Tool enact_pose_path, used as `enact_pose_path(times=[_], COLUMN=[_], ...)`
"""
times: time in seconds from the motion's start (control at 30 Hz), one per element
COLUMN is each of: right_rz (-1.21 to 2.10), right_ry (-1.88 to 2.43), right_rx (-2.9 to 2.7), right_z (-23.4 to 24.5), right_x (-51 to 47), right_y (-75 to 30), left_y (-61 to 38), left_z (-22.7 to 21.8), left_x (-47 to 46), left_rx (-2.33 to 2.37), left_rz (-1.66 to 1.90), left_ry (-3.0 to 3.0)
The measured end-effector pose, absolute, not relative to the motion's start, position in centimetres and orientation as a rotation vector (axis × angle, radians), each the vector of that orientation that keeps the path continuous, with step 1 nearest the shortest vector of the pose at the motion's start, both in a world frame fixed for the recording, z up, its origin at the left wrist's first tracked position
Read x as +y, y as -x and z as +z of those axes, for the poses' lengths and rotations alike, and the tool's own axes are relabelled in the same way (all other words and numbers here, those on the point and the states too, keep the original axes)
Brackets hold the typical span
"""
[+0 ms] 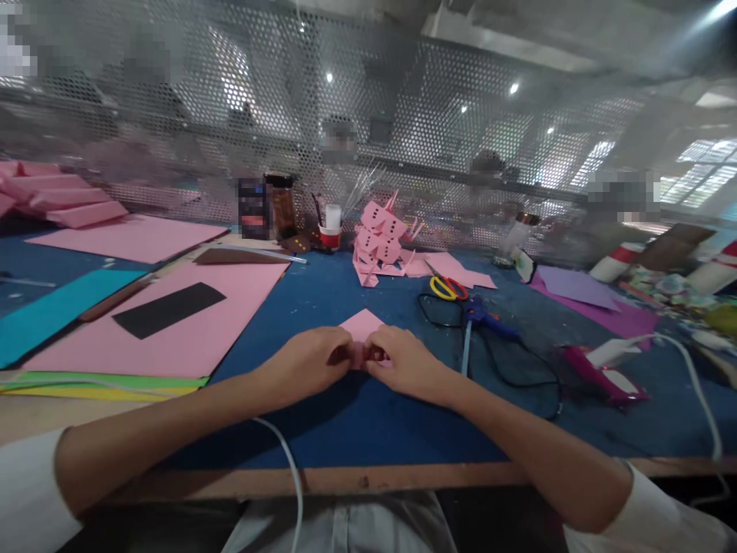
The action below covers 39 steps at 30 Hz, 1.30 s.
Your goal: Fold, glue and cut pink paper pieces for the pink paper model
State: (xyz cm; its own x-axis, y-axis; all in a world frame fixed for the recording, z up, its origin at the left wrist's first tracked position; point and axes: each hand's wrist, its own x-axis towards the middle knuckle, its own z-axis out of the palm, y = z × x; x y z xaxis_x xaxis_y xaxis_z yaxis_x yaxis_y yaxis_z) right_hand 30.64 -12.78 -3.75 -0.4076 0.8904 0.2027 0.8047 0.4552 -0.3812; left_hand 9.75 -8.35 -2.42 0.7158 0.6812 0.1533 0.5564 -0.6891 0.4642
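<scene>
A small pink paper piece (361, 324) lies on the blue table cover (357, 415) in front of me. My left hand (311, 359) and my right hand (403, 361) meet over its near edge, fingers curled and pinching the paper between them. The paper's far corner sticks out beyond my fingers; the pinched part is hidden.
A big pink sheet (173, 322) with a black strip (169, 309) lies at left, over teal (51, 315), green and yellow sheets. A heap of folded pink pieces (383, 242), scissors (447, 288), a blue glue gun (480, 313), a pink glue gun (599, 372), cables and jars stand behind.
</scene>
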Motion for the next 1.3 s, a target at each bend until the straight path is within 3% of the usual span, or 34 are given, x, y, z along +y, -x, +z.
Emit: enact_pose_path(times=[0.23, 0.8, 1.3], right_rz=[0.222, 0.417, -0.294], right_ry=[1.51, 1.5, 1.329], right_rx=[-2.33, -2.36, -2.84], right_z=[-4.0, -1.9, -0.5], right_x=[-12.5, -13.9, -15.6], right_y=[-29.8, -31.8, -32.4], left_y=[-10.3, -9.0, -8.5], left_z=[-4.2, -3.9, -4.0], left_x=[-7.4, -7.1, -7.4], left_rx=[1.01, 0.825, 0.572], left_rz=[0.462, 0.461, 0.496], left_ry=[-2.584, -2.522, -2.882])
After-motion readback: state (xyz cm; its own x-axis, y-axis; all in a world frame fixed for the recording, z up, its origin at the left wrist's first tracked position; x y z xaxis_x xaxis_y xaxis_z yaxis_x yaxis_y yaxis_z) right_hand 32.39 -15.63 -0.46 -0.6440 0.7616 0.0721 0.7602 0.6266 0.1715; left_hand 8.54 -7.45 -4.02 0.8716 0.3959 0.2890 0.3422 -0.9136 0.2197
